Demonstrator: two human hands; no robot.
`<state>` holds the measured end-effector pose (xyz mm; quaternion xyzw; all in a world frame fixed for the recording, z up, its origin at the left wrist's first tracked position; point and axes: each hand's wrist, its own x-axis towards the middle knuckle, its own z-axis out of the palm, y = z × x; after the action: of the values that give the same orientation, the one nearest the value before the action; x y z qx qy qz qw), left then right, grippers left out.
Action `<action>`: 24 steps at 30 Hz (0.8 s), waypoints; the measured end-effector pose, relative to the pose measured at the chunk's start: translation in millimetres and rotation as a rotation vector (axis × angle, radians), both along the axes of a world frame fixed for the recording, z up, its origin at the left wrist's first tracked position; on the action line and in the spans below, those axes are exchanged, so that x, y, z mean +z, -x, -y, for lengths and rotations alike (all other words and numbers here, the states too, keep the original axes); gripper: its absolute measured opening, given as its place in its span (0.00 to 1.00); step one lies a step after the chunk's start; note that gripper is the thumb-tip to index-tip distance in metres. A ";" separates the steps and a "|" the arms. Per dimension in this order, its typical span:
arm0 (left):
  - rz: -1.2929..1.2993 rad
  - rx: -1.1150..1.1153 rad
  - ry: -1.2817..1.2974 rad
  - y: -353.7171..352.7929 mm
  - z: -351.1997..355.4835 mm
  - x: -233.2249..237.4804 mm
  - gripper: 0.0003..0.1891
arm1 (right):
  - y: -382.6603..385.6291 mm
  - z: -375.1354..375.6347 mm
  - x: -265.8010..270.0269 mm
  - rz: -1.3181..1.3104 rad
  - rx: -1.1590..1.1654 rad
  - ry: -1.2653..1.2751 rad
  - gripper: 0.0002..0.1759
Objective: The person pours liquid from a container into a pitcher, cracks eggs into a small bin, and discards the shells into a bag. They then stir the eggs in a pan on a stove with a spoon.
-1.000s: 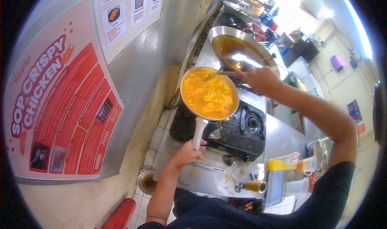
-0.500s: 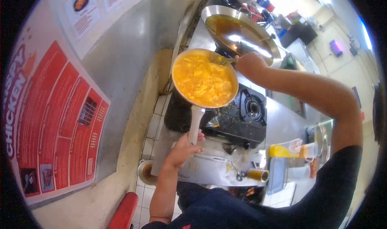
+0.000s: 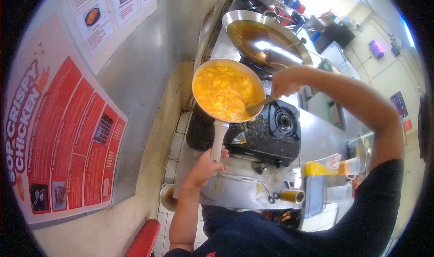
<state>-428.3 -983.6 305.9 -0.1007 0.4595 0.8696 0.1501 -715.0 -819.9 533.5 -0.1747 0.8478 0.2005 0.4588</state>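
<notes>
Kitchen wall, far left of the left hand: a red poster (image 3: 68,135) lettered "SOP CRISPY CHICKEN", with white instruction sheets (image 3: 108,13) above it and a steel wall panel (image 3: 144,67) between the poster and the cooking line.

Floor, below and left of the left hand: a small round bowl (image 3: 167,196) holding brown liquid, on pale tiles.

Left hand (image 3: 205,166): fingers wrapped tight round the end of the pale pan handle (image 3: 219,137), the forearm coming up from the bottom edge.

Frying pan (image 3: 258,90): straight ahead of the left hand, over the left side of the black gas stove (image 3: 264,141), with its handle pointing back to the person. Whether it rests on the stove or is lifted off it cannot be told. Contents: yellow-orange food (image 3: 221,89) in soft lumps, covering most of the base.

Spoon (image 3: 258,104): metal, its tip in the food at the pan's near right edge, its shaft running up to the right hand.

Right hand (image 3: 285,81): closed on the spoon's shaft, just right of the pan's rim, the arm reaching in from the right.

Beyond the right hand: a large steel wok (image 3: 289,47) with dark brown liquid.

Below the right hand: an unoccupied stove burner (image 3: 283,121), then the steel counter (image 3: 316,144).

Counter, right of the left hand: scissors (image 3: 271,197), a metal tin (image 3: 291,196) on its side, a yellow packet (image 3: 316,169) and a plastic cup (image 3: 351,166).
</notes>
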 end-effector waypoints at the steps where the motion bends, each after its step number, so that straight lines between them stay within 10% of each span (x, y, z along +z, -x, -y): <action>1: 0.000 -0.021 0.017 0.4 0.5 0.6 0.33 | -5.2 -0.1 -2.4 -0.004 0.012 -0.001 0.11; 11: -0.019 -0.101 0.097 1.2 4.3 4.0 0.31 | -21.0 -12.9 -90.9 0.334 -0.811 0.494 0.08; 18: 0.028 -0.111 0.157 0.0 4.4 7.6 0.30 | -16.7 -9.4 -123.5 -0.425 -0.057 0.849 0.15; 24: -0.017 -0.109 0.134 0.6 6.5 -2.8 0.25 | -59.8 -7.1 -22.7 -0.814 0.736 0.250 0.26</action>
<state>-428.9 -990.0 303.1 -0.0780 0.5227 0.8283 0.1861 -655.1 -812.7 510.8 -0.4208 0.8568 0.2965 -0.0298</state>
